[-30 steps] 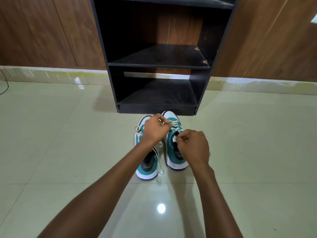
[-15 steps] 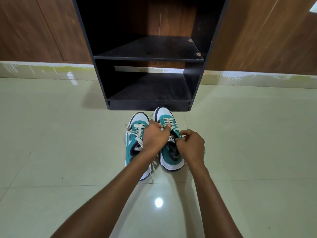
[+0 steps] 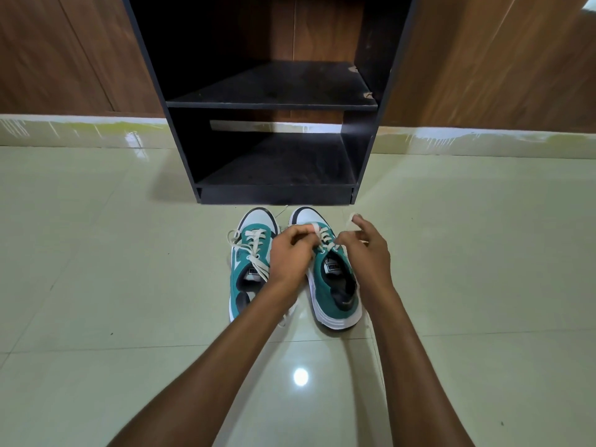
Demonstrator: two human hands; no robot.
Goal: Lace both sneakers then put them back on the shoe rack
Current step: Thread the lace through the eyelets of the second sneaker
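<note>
Two teal sneakers side by side on the glossy tiled floor (image 3: 96,253), toes pointing at the black shoe rack (image 3: 277,195) and just short of its base. Both with white toe caps, thick white soles, dark lining and a small label on the tongue.

Left sneaker (image 3: 250,266), on the rack's left-hand side: cream lace already crossed through the eyelets, loose ends trailing over the tongue and out toward the side away from the other shoe. Heel partly hidden under the left forearm.

Right sneaker (image 3: 332,285), just beside it and in front of the rack's middle: cream lace (image 3: 325,238) threaded across the upper, ends lifted off the shoe.

Left hand (image 3: 290,256) over the gap between the two sneakers, fingers (image 3: 301,232) pinched together on a flat stretch of that lace above the toe-side eyelets. Right hand (image 3: 367,250) over the far edge of the right sneaker, thumb and forefinger closed on the other lace end, which sticks up near the fingertips; remaining fingers spread loosely apart.

Shoe rack itself: two bare dark shelves, chipped at one edge of the upper shelf, backed against a wood-panelled wall (image 3: 500,59).
</note>
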